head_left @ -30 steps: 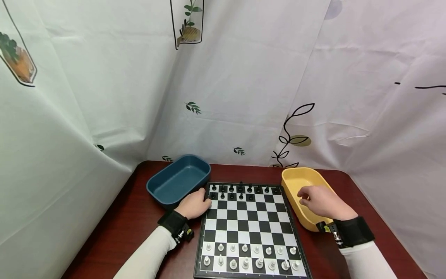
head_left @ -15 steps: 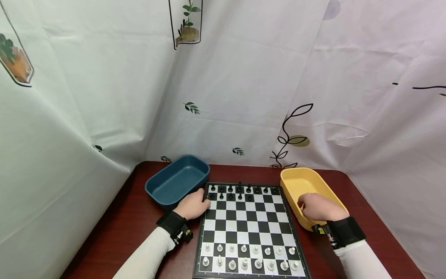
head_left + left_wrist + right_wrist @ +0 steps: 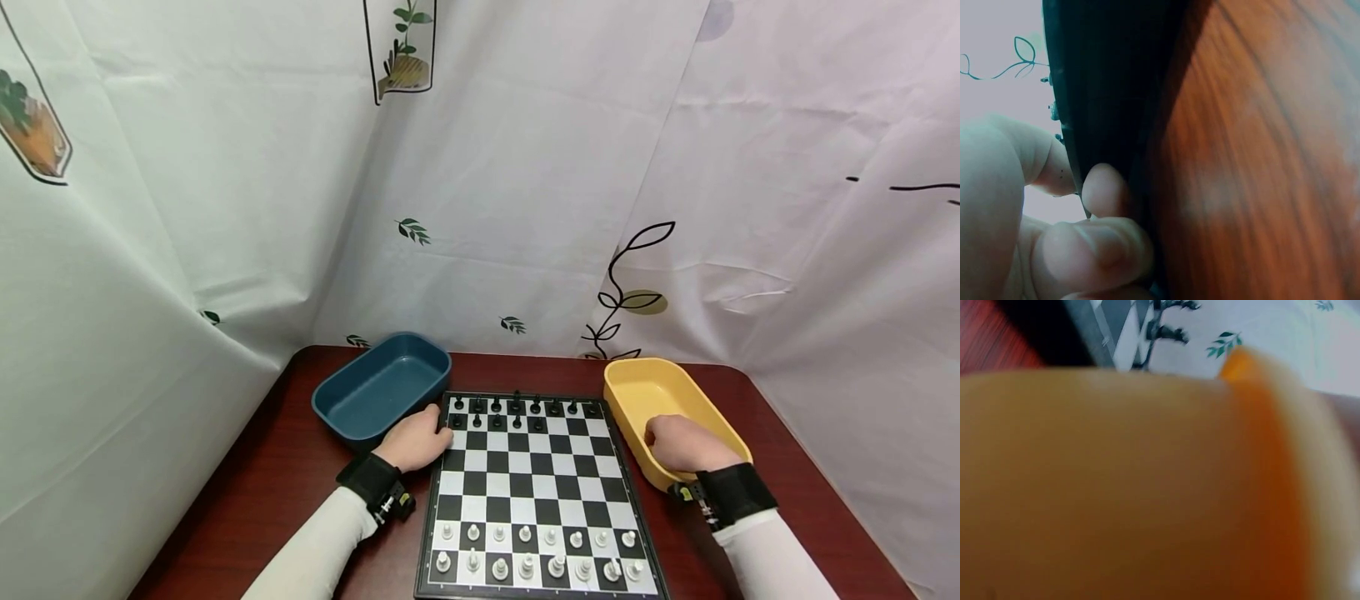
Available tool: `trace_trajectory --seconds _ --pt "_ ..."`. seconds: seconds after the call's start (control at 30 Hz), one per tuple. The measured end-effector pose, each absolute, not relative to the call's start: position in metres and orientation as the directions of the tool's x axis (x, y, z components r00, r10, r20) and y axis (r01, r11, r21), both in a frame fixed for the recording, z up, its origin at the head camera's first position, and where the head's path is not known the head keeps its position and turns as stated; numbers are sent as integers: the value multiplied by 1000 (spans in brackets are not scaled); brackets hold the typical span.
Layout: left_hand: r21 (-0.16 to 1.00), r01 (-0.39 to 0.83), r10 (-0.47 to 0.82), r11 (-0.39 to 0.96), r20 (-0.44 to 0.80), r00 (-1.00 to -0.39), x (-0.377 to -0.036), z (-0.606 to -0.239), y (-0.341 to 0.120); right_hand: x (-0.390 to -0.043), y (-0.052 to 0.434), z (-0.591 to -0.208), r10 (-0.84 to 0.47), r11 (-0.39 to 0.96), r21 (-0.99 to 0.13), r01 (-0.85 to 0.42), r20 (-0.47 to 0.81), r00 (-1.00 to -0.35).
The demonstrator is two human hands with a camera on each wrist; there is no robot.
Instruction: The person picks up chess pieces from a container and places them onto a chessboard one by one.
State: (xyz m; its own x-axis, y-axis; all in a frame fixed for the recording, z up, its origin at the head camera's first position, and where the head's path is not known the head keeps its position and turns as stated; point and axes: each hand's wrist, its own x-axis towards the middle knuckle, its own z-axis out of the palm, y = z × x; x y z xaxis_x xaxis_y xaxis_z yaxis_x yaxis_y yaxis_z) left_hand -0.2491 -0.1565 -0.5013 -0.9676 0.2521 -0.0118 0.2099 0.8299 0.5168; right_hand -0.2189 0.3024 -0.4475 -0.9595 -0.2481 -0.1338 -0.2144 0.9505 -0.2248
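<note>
A black-and-white chessboard lies on the table, with my left hand gripping its far left edge. In the left wrist view the thumb and curled fingers meet the dark side of the board. White chess pieces stand in two rows on the near side. Black chess pieces stand at the far side, the second row only partly filled. My right hand reaches down into the yellow tray; its fingertips are hidden. The tray wall fills most of the right wrist view.
A blue tray sits at the back left, right beside the left hand and the board's corner. The dark red-brown table ends at a white printed cloth hanging behind it.
My right hand has lowered from above the yellow tray into it, and its fingertips have dropped out of sight. The left hand stays at the board's edge.
</note>
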Motion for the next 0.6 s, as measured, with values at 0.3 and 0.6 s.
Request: trace_trajectory --seconds 0.3,0.6 --pt "517 212 256 829 -14 -967 -250 -502 -156 -230 318 -459 -249 954 -178 -240 -25 -968" --pt "506 223 260 833 -2 -966 -247 -497 -156 -243 329 -468 -214 965 -150 -215 22 -976"
